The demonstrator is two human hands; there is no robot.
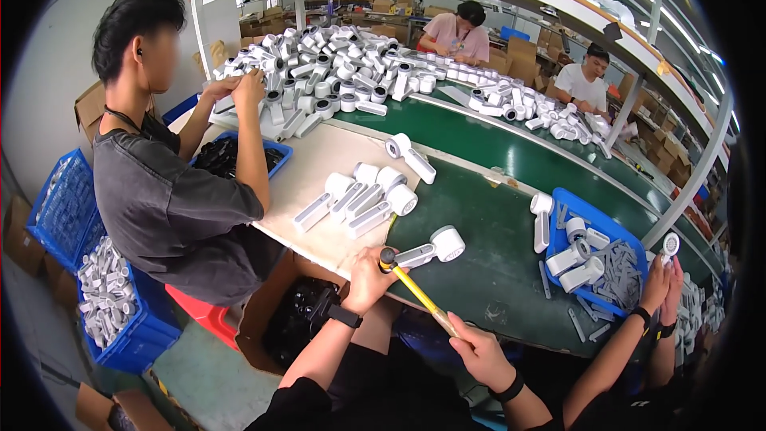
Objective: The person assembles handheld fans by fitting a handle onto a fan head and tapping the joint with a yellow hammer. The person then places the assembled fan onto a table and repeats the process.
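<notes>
My right hand (481, 357) grips a hammer by the lower end of its yellow handle (419, 293). The dark, rounded hammer head (388, 256) is just over the fingers of my left hand (368, 280). My left hand is closed at the handle end of a white and grey handheld fan (447, 244), and its fingertips are partly hidden by the hammer head. The fan lies at the near edge of the green bench with its round head pointing right. Whether the hammer touches the fan, I cannot tell. Several similar fans (369, 209) lie to the left on the pale board.
A blue tray (643, 267) with fans and grey strips is on the right, beside a co-worker's hands (659, 287). Another person (171, 168) sits at left by a tray of black parts (275, 161). A large fan pile (335, 72) covers the far bench. Below is a cardboard box (254, 327).
</notes>
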